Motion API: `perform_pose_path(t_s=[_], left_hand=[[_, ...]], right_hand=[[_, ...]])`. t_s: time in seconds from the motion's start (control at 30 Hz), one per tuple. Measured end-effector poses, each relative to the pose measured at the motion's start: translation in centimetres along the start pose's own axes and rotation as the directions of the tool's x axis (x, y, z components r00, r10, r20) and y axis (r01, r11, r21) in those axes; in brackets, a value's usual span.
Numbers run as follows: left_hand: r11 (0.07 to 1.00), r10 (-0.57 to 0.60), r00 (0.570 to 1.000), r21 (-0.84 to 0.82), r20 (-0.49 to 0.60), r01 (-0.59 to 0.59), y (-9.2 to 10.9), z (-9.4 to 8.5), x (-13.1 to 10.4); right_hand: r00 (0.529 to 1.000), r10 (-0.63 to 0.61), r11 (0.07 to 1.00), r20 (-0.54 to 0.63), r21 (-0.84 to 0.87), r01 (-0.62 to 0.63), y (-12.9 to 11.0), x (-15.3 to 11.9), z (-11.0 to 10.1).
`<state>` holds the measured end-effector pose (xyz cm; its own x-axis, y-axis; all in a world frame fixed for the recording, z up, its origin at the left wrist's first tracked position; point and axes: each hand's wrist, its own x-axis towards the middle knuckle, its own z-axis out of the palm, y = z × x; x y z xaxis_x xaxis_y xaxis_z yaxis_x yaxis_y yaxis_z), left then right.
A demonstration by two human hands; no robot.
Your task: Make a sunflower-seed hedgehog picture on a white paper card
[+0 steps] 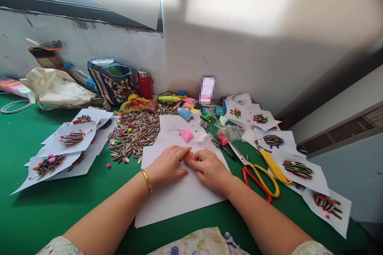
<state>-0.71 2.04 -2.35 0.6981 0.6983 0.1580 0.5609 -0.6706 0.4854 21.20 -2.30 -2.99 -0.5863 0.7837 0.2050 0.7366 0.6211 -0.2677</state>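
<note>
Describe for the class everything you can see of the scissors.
The scissors have long, slim, silvery blades that look like metal, and two large loop handles, one red, one yellow, apparently plastic. They lie on the green table to the right of the right hand, handles nearer the camera, blades slanting away to the left. The blades look closed or nearly so. No hand holds them. A yellow tool lies close beside; contact is unclear.

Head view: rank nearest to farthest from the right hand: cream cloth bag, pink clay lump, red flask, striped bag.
From the right hand:
1. Pink clay lump: just beyond the hands, on white paper.
2. Red flask: back left, by the wall.
3. Striped bag: left of the flask.
4. Cream cloth bag: farther left again.
</note>
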Motion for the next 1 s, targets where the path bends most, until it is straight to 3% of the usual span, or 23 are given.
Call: perform_pose_path(t_s=[0.57, 1.0], left_hand=[[0.999, -0.032, 0.999, -0.036, 0.01, 0.032, -0.21, -0.07, 0.15], [0.999, -0.026, 1.0, -0.044, 0.0, 0.026, -0.33, 0.03, 0.1]], right_hand=[[1.0, 0.01, 1.0, 0.019, -0.029, -0.009, -0.5, 0.35, 0.54], [1.0, 0.008, 1.0, -0.029, 0.007, -0.008, -0.31, 0.32, 0.39]])
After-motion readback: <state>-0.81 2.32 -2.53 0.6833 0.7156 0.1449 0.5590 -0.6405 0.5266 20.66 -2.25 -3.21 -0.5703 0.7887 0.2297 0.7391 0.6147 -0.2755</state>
